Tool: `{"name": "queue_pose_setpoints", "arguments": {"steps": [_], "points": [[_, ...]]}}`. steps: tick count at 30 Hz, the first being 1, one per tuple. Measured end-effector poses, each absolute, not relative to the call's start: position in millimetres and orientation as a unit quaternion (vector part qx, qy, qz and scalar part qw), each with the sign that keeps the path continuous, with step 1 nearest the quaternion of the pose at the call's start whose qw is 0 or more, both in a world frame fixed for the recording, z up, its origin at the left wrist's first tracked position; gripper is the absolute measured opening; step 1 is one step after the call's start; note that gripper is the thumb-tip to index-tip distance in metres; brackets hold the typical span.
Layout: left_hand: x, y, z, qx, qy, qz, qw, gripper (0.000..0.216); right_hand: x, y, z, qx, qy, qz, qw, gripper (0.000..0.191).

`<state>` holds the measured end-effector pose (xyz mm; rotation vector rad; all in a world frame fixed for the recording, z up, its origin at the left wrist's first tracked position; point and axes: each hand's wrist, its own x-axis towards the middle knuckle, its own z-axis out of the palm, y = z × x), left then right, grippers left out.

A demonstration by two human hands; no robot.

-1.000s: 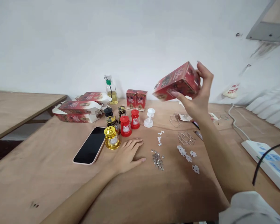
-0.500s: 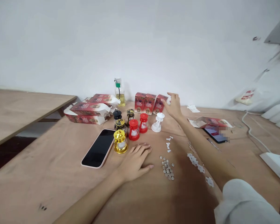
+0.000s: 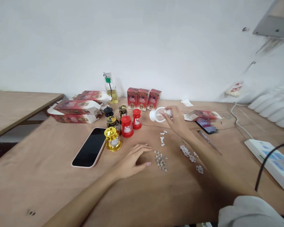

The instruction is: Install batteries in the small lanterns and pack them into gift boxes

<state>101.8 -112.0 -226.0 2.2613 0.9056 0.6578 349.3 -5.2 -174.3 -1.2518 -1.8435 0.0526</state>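
Observation:
My right hand (image 3: 176, 119) grips a small white plastic lantern (image 3: 159, 114), tipped on its side just above the table. My left hand (image 3: 132, 159) rests on the table with fingers spread, holding nothing, its fingertips close to a pile of small silver button cells (image 3: 161, 160). Three red boxes (image 3: 143, 98) stand in a row by the wall. In front of them are little lanterns: two red (image 3: 127, 126), a gold one (image 3: 112, 139) and dark ones (image 3: 112, 120).
A black phone (image 3: 89, 147) in a pink case lies left of the gold lantern. Flat red packs (image 3: 77, 111) and an oil bottle (image 3: 110, 88) sit at the back left. White tabs (image 3: 189, 156), a second phone (image 3: 206, 125), a screwdriver (image 3: 209, 142) and a power strip (image 3: 269, 164) lie to the right.
My right hand set the red box down as third in the row by the wall, then drew back and picked up the white lantern. My left hand lifted slightly toward the button cells.

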Motion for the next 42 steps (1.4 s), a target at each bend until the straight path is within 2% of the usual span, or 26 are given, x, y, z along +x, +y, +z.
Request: {"name": "queue_pose_setpoints", "arguments": {"steps": [2,4,7,9,11,16,23,26,29,31,33,36,42], "points": [[104.8,-113.7,-226.6,0.830,0.353,0.262,0.343,0.047,347.8,-26.0,-178.8,-0.495,-0.681,0.108,0.529,0.032],[109.0,-115.0,-227.5,0.788,0.373,0.293,0.392,0.057,338.5,-49.7,-184.8,-0.473,-0.609,0.273,0.574,0.035],[116.3,-116.7,-228.4,0.695,0.375,0.389,0.474,0.076,318.8,-83.5,-196.2,-0.420,-0.568,0.496,0.506,0.040],[119.8,-117.8,-227.4,0.649,0.351,0.452,0.502,0.083,308.3,-100.5,-203.6,-0.398,-0.568,0.568,0.442,0.041],[121.1,-118.6,-224.8,0.643,0.334,0.481,0.493,0.075,302.9,-111.5,-209.1,-0.399,-0.570,0.592,0.406,0.041],[118.3,-120.4,-217.9,0.682,0.357,0.497,0.401,0.042,305.9,-123.0,-213.3,-0.425,-0.700,0.431,0.379,0.032],[112.3,-120.6,-219.4,0.663,0.394,0.563,0.299,0.034,313.3,-132.1,-216.6,-0.359,-0.848,0.189,0.341,0.035],[107.8,-116.3,-218.3,0.698,0.361,0.584,0.203,0.033,318.6,-135.6,-220.5,-0.321,-0.875,0.104,0.346,0.036],[103.5,-112.7,-218.3,0.743,0.331,0.568,0.124,0.034,326.0,-144.1,-226.7,-0.358,-0.877,0.101,0.304,0.053],[102.2,-111.7,-220.1,0.760,0.320,0.554,0.116,0.035,329.9,-150.9,-230.1,-0.380,-0.887,0.106,0.239,0.076],[102.3,-111.4,-222.8,0.767,0.316,0.544,0.124,0.035,331.8,-154.7,-231.4,-0.384,-0.900,0.104,0.177,0.086],[102.7,-110.9,-225.5,0.778,0.314,0.530,0.126,0.035,330.7,-148.9,-231.2,-0.375,-0.908,0.116,0.145,0.080],[97.8,-109.5,-219.0,0.778,0.347,0.515,0.096,0.027,315.8,-112.3,-237.1,-0.324,-0.917,0.159,0.169,0.053]]}}
